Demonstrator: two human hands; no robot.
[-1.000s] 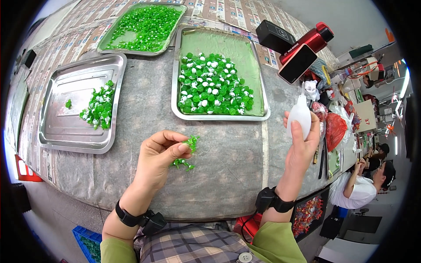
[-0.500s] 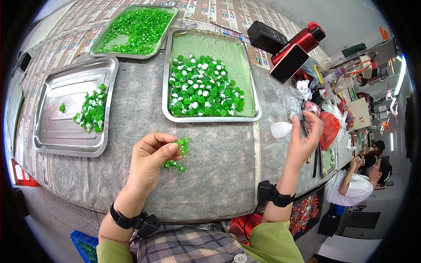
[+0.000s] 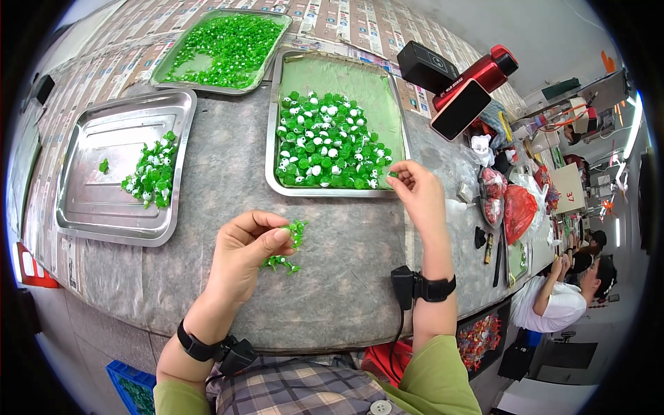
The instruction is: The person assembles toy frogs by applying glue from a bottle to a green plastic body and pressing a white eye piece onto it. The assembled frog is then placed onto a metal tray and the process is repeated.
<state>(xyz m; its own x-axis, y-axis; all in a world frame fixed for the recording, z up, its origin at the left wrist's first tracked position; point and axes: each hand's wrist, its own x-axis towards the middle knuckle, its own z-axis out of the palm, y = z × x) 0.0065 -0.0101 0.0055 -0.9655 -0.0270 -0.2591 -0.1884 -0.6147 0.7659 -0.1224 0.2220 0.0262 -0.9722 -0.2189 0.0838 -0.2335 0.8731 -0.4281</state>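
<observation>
My left hand [image 3: 242,252] is closed in a pinch on a small green plastic piece [image 3: 298,234], held just above the grey table covering. Below it lie more small green pieces [image 3: 280,263] with white bits. My right hand [image 3: 422,197] is at the near right corner of the middle tray [image 3: 337,193], its thumb and forefinger pinched together; what they hold, if anything, is too small to make out. Inside that tray, on a green lining, is a heap of green and white ball-like heads [image 3: 325,142].
At the left stands a metal tray [image 3: 90,200] with a small green-and-white pile [image 3: 153,169]. Behind it is a tray of green pieces [image 3: 232,52]. A black box [image 3: 427,67], red bottle [image 3: 477,75], phone [image 3: 460,111] and red bag [image 3: 519,213] stand right. A co-worker [image 3: 553,297] sits beyond.
My right hand has moved left from beside the white scoop-like piece to the middle tray's corner, its fingers coming together. My left hand keeps its pinch. The view has shifted slightly.
</observation>
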